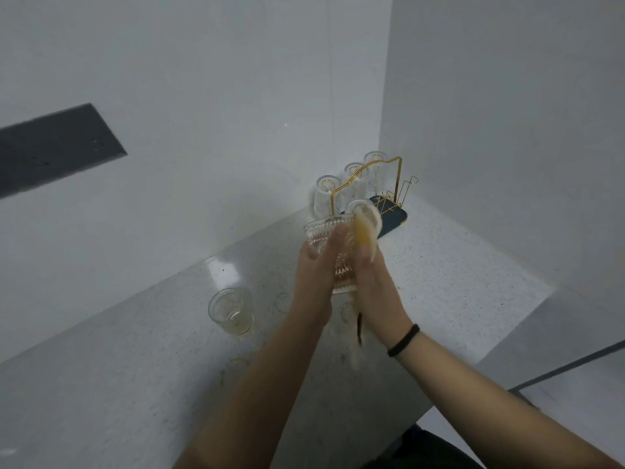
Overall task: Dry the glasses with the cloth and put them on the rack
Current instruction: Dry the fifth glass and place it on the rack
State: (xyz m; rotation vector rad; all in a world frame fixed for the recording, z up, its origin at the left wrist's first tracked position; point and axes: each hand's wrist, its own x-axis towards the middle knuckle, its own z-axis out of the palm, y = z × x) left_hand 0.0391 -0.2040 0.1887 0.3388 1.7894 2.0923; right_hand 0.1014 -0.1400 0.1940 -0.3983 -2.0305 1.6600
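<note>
A ribbed clear glass (338, 252) is held in the air between my two hands, its mouth pointing up and away. My left hand (313, 275) grips its left side. My right hand (375, 289) presses a yellow and white cloth (365, 231) against its right side and rim; the cloth's tail hangs down below the glass. A gold wire rack (368, 184) on a dark blue tray (394, 213) stands in the far corner with several glasses upside down on it. Another ribbed glass (231, 309) stands upright on the counter to the left.
The speckled grey counter (135, 384) runs diagonally, with white walls behind and to the right. Faint wet rings mark the counter near my arms. The counter's edge drops off at the lower right. A dark panel (50, 147) sits on the left wall.
</note>
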